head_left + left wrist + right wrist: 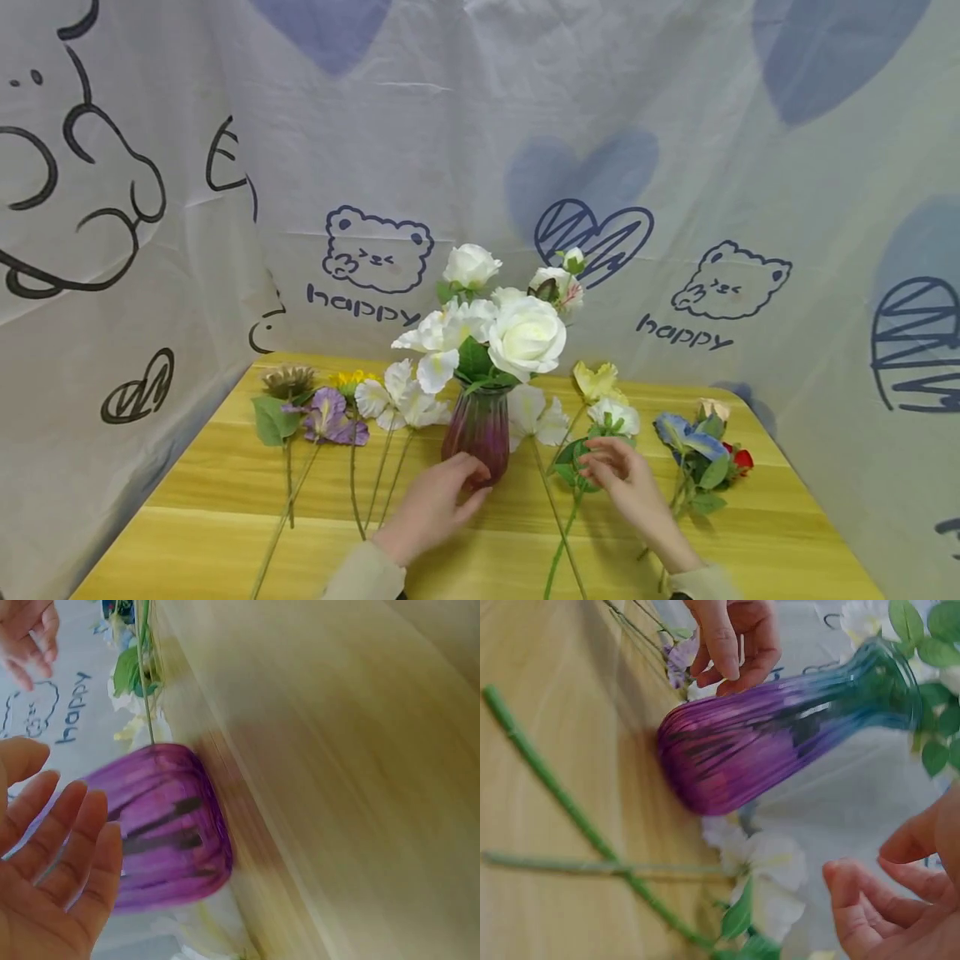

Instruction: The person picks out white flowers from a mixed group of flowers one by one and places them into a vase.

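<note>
A ribbed glass vase (474, 433), purple below and bluish at the neck, stands upright holding several white flowers, with a large white rose (527, 337) at the front. Dark stem ends show through its wall (161, 825). My left hand (438, 507) is beside the vase's lower left, fingers loosely bent and holding nothing; whether a fingertip touches the glass I cannot tell. To the right of the vase, my right hand (630, 485) hovers with relaxed, empty fingers (855, 900). Just beyond it lies a white flower (613, 415) with green leaves and a thick green stem (562, 799).
Left of the vase lie a purple flower (330, 417), a brownish flower (288, 381), a yellow one (352, 381) and white irises (401, 400). A blue flower (690, 437) and red rose (741, 460) lie right. Printed cloth (465, 150) hangs behind the wooden table (202, 500).
</note>
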### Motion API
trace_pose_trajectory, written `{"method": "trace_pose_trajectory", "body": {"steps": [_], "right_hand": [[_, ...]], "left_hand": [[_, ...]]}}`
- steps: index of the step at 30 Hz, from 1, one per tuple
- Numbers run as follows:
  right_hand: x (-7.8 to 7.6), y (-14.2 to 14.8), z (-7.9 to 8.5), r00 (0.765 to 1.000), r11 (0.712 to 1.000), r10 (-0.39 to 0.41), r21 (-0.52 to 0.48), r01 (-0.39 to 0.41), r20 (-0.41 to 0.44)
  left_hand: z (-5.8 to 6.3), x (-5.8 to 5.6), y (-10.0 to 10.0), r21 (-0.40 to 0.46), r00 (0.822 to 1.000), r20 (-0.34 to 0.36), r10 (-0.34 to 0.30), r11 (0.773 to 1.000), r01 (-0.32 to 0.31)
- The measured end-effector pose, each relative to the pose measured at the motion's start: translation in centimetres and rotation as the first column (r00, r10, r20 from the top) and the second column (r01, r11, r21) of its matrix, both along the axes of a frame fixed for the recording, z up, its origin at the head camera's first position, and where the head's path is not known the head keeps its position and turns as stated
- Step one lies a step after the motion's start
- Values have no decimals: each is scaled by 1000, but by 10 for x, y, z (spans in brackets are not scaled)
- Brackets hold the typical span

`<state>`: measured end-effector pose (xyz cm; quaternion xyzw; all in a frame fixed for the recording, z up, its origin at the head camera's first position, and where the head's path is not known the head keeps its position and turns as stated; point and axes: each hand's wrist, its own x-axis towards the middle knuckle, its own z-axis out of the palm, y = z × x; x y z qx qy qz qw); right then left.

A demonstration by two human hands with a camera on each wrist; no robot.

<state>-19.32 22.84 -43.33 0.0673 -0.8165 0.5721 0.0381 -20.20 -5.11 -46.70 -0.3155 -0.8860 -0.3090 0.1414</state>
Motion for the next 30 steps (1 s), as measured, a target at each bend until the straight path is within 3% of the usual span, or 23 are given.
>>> {"method": "trace_pose_trajectory", "body": {"steps": [4, 10, 14, 17, 21, 26, 30], "right_hand": [[4, 16, -10, 985, 1000, 13, -30, -8, 172], [9, 34, -25, 959, 994, 103, -60, -91, 264], [11, 36, -33, 945, 985, 169, -28, -168, 280], [10, 34, -36, 943, 973, 199, 57, -222, 267], [7, 30, -37, 936, 941, 237, 180, -288, 261], [0, 21, -40, 910, 891, 309, 251, -378, 276], [-6, 18, -44, 906, 881, 313, 268, -389, 287]], "left_hand": [[-1, 1, 10, -80, 999, -4, -48, 996, 48], [1, 4, 25, -111, 992, 15, -125, 986, 126], [1, 5, 32, -83, 985, 1, -170, 982, 169], [0, 5, 35, -76, 981, -10, -192, 979, 191], [-2, 5, 39, -76, 979, -29, -202, 977, 199], [-7, 7, 42, -97, 980, -45, -192, 977, 187], [-10, 10, 46, -140, 979, -26, -201, 971, 196]]}}
